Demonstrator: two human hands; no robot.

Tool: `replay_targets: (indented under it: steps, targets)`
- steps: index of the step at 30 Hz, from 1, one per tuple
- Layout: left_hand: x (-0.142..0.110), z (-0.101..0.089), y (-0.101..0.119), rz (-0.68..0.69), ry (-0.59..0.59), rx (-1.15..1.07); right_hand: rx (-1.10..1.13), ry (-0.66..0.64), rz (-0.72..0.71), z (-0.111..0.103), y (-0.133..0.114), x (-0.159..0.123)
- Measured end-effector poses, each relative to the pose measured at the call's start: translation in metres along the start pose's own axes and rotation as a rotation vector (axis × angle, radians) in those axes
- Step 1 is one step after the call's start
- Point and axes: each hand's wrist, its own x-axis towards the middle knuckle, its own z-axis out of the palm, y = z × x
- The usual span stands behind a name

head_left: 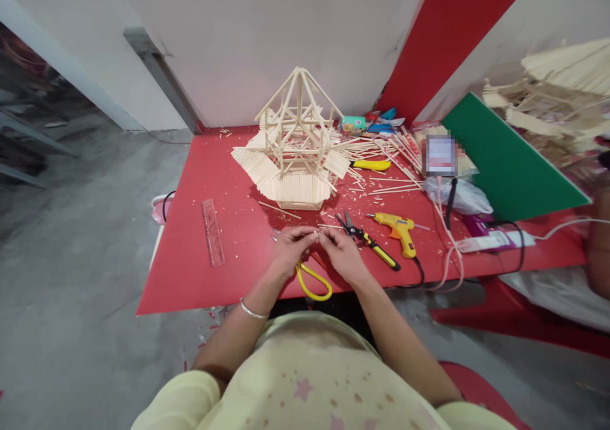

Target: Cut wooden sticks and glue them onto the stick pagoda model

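Note:
My left hand (290,249) and my right hand (341,252) meet over the front of the red table, fingertips pinched close together. Between them is a tiny pale bit, too small to name. Beneath my hands lie scissors with yellow handles (315,284), partly covered. Just beyond stands a model of thin wooden sticks (298,192), with an open pointed frame on top and slatted panels around its lower part. Black-and-yellow pliers (379,251) rest right beside my right hand. Farther right is a yellow glue gun (398,227).
A clear ruler (212,233) lies at left on the red table (174,277). Behind the model are loose sticks (366,147) and a yellow-handled cutter (372,164). At right are a green board (505,163), a white power strip (495,242) with cords, and part of another person's arm (598,252).

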Motion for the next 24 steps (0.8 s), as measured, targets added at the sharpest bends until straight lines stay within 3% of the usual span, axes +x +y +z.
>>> replay_targets:
  steps: [5,10,14,18,20,24]
  targets:
    - [-0.003,0.006,0.008,0.003,-0.054,-0.092,0.069,0.026,-0.003,-0.002,-0.004,-0.009]
    - [-0.003,0.011,0.014,-0.011,-0.086,-0.051,0.023,0.186,-0.062,-0.019,-0.014,-0.016]
    - [-0.002,0.014,0.017,-0.168,-0.286,-0.144,0.120,0.092,-0.196,-0.035,-0.018,-0.011]
    - [0.001,0.019,0.019,-0.336,-0.458,-0.336,0.282,0.066,-0.197,-0.045,-0.017,-0.006]
    - [0.002,0.024,0.022,-0.358,-0.467,-0.365,0.330,0.073,-0.181,-0.048,-0.016,-0.004]
    - [0.000,0.035,0.032,-0.279,-0.355,-0.254,0.312,0.095,-0.159,-0.051,-0.017,-0.001]
